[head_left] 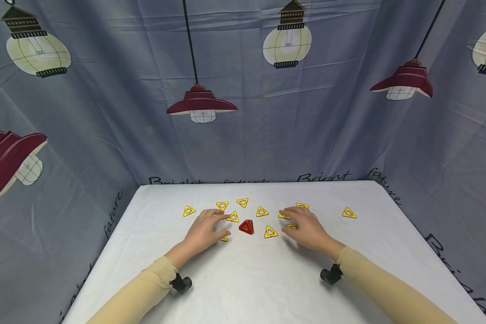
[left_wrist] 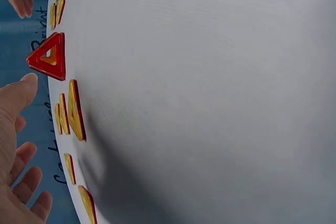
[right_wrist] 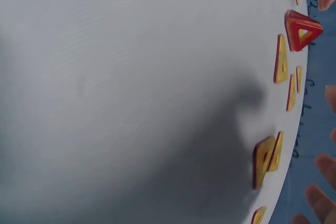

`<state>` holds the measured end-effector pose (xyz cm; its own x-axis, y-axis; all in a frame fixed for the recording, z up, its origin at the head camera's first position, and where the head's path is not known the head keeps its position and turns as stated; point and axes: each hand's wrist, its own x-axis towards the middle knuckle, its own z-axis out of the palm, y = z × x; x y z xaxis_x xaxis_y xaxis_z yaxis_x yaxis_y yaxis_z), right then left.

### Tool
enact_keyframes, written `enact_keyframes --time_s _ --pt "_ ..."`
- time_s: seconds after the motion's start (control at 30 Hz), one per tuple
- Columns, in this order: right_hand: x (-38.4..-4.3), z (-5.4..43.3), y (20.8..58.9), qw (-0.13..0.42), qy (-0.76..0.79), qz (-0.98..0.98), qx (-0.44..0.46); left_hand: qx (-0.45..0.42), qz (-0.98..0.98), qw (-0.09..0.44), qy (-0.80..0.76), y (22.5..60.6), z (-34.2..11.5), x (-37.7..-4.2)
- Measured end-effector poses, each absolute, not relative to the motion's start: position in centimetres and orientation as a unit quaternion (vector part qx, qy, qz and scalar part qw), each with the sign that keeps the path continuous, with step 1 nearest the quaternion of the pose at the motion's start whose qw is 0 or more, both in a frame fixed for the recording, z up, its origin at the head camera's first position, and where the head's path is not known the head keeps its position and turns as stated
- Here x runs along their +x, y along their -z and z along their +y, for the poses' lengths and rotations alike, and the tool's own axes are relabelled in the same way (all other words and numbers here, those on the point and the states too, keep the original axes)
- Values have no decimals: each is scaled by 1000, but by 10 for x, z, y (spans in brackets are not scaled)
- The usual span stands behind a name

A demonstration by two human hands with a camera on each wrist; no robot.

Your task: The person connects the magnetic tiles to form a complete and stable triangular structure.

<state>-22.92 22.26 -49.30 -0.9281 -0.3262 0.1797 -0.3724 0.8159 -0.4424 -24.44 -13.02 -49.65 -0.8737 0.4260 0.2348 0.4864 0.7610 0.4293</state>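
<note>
The left hand (head_left: pixel 205 230) and right hand (head_left: pixel 308 228) hover loosely spread, holding nothing. Between them, toward the far edge of the table (head_left: pixel 243 288), sits a red pyramid (head_left: pixel 246 227) among yellow triangular tiles (head_left: pixel 267 232): probably light, stiff, smooth plastic with weak seams, best cupped low from both sides.

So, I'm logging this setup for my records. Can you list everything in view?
Triangles: 11 visible, yellow, scattered across the table, some partly hidden
Triangular piece: 1, red, on the table between the hands
Table: 1, white, under the pieces
Backdrop: count unclear, blue-grey, behind and beside the table
Printed lamps: 3, dark red, on the backdrop
Printed lanterns: 3, cream, higher up
Lettering: several words, black, low on the backdrop
Wrist devices: 2, black, one per wrist
Sleeves: 2, beige, on both forearms
Left grip: 1, bare, left of the red piece
Right grip: 1, bare, right of it
</note>
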Motion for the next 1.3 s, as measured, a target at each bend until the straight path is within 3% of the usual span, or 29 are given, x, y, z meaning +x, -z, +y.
enact_keyframes --time_s 0.43,0.7,0.93,1.3 --pt "-213 257 505 68 -228 -955 175 -235 -941 47 238 507 -158 -231" --pt "-209 268 512 51 -225 -963 142 -237 -943 8 233 516 -156 -237" --pt "-210 275 518 42 -180 -978 95 -237 -940 4 248 516 -156 -241" --pt "-210 282 520 48 -163 -979 108 -232 -937 -1 263 517 -150 -224"
